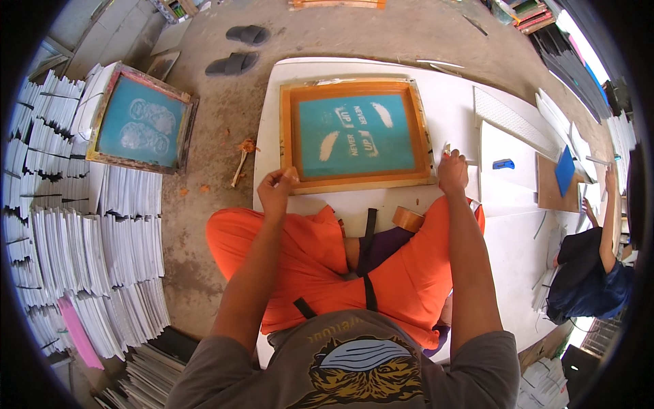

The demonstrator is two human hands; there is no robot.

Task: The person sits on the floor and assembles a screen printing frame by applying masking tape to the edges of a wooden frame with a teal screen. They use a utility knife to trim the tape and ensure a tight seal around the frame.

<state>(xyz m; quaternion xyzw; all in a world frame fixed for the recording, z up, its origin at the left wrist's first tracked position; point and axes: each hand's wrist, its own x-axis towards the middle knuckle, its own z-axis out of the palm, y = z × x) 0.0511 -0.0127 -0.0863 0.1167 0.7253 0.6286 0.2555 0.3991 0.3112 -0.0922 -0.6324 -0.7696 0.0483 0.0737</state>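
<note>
A screen printing frame (361, 182) with a teal mesh and brown tape along its inner borders lies flat on a white board in front of me. Pale lettering and two shoe-sole-like shapes show in the mesh. My left hand (276, 191) is at its near left corner, fingers curled and pinched at the frame's edge. Just off the right side, my right hand (453, 174) is closed, with a small pale bit sticking out past the fingertips; its kind is unclear. A roll of brown tape (408, 219) rests by my lap, between my crossed legs and the frame.
A blue box cutter (503, 164) lies on white sheets at the right, near a blue piece (565, 170). Another teal screen frame (142, 124) leans by stacked white sheets (68, 252) at left. Black slippers (231, 64) lie beyond. A person (589, 273) works at far right.
</note>
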